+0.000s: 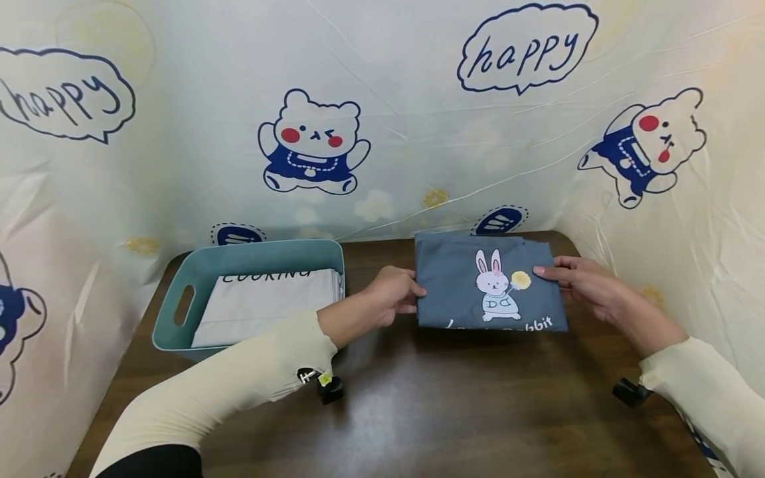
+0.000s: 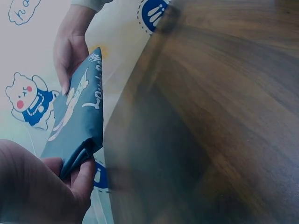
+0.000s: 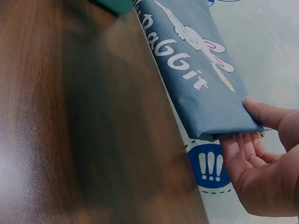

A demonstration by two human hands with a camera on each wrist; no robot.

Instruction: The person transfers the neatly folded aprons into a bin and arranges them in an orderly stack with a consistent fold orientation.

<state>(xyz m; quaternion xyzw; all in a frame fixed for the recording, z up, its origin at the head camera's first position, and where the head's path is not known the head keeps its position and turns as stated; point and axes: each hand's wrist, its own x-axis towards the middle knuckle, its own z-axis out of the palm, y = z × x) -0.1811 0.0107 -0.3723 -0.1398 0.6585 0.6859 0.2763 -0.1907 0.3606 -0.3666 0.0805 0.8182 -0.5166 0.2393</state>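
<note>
A grey-blue folded cloth (image 1: 448,285) printed with a white rabbit, a yellow flower and lettering hangs level between both hands. My left hand (image 1: 391,292) pinches its left edge, thumb on top and fingers underneath. At the opposite edge, my right hand (image 1: 588,282) grips it the same way, the thumb near the flower. The left wrist view shows the folded layers bunched between the left thumb and fingers (image 2: 83,184). In the right wrist view, the cloth is lifted above the tabletop, with the right fingers (image 3: 240,151) supporting it from below.
Left of the cloth stands a teal plastic basket (image 1: 275,249) with a handle hole in its side. Inside lies a folded white cloth (image 1: 257,309) with dark lettering. The brown wooden table (image 1: 418,411) meets a printed curtain (image 1: 394,133) at its back and sides.
</note>
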